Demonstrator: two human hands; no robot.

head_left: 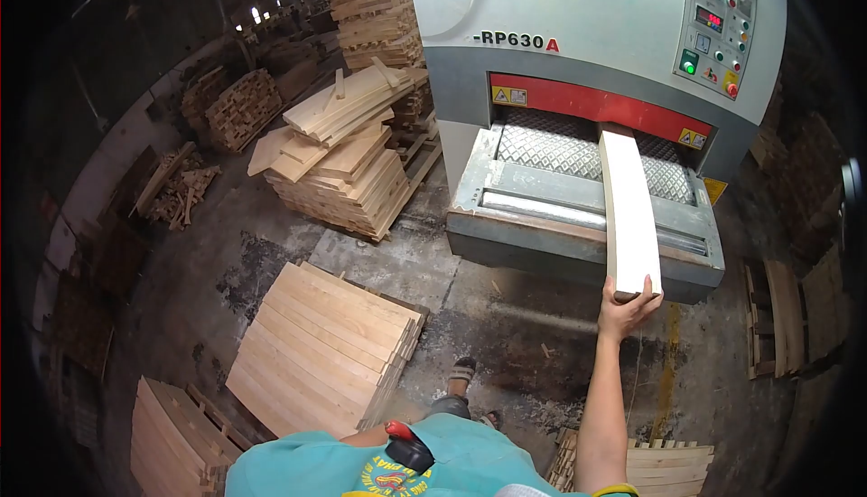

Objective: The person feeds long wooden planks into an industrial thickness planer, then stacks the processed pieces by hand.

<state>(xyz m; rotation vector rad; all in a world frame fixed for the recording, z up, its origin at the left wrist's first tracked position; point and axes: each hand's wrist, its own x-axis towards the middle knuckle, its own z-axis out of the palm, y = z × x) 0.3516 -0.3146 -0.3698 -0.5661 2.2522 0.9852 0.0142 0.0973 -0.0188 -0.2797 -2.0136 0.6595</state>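
Note:
A long, pale, slightly curved board [633, 208] lies on the infeed table [542, 217] of a large grey machine [578, 9], its far end under the red strip [578, 104]. My right hand [629, 309] grips the near end of the board, fingers wrapped around its lower edge. My left hand is not visible; part of the left arm shows beside the teal shirt, near a stack of flat boards [325, 343].
Stacked boards [339, 167] stand left of the machine, with taller piles behind. Another stack [172, 434] is at the lower left, and more boards [673, 465] lie at the lower right. A control panel [718, 23] is on the machine's upper right.

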